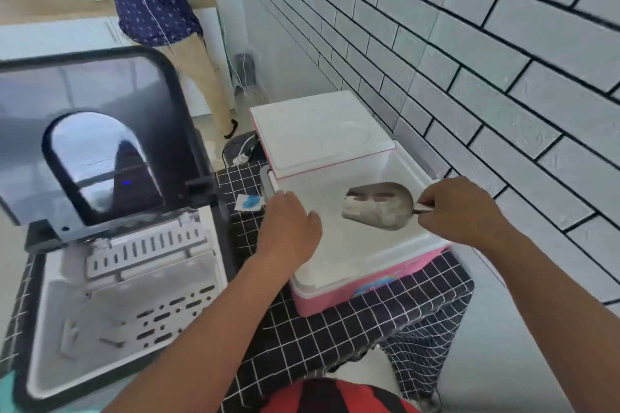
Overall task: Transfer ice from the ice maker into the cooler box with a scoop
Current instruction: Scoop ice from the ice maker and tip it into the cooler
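Observation:
The pink cooler box (385, 282) stands open on the checked cloth, its white lid (318, 131) swung back. My right hand (459, 211) grips the handle of a metal scoop (379, 208) that hangs over the white inside of the box with pale ice in its bowl. My left hand (288, 228) rests on the near-left rim of the box, palm down, holding nothing. The ice maker (120, 298) sits to the left with its dark lid (90, 144) raised; its white basket shows a few bits of ice.
A black-and-white checked cloth (335, 345) covers the table. A small blue-printed packet (248, 203) lies between the two appliances. A white brick wall (469, 60) runs close on the right. A person (161, 10) stands at a counter behind the ice maker.

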Demonstrator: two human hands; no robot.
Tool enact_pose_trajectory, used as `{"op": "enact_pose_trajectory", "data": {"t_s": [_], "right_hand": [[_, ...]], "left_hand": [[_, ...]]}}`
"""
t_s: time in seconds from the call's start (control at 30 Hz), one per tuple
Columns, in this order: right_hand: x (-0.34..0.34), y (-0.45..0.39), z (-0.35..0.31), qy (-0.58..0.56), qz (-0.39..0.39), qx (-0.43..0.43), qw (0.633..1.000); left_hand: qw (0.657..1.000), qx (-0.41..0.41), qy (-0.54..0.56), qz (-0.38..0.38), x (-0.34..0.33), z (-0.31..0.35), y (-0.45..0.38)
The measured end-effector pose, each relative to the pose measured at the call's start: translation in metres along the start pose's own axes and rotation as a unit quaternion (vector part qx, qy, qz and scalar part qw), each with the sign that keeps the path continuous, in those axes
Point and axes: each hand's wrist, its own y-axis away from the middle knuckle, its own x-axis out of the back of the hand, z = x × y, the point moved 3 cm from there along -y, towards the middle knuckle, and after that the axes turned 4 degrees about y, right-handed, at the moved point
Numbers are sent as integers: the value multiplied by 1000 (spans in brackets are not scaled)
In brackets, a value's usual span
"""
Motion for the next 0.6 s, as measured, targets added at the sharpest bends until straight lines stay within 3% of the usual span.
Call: {"op": "enact_pose_trajectory", "data": {"t_s": [0.17, 0.37, 0.6], "right_hand": [[-26, -31, 11, 102, -33, 71, 992], [-54, -53, 3, 191, -32, 155, 969], [-82, -76, -7, 91, -82, 198, 972]], "left_hand": [[990, 64, -122, 27, -40, -6, 5], [984, 73, 115, 119, -46, -14, 13], [974, 70, 167, 139, -44, -11, 17]]}}
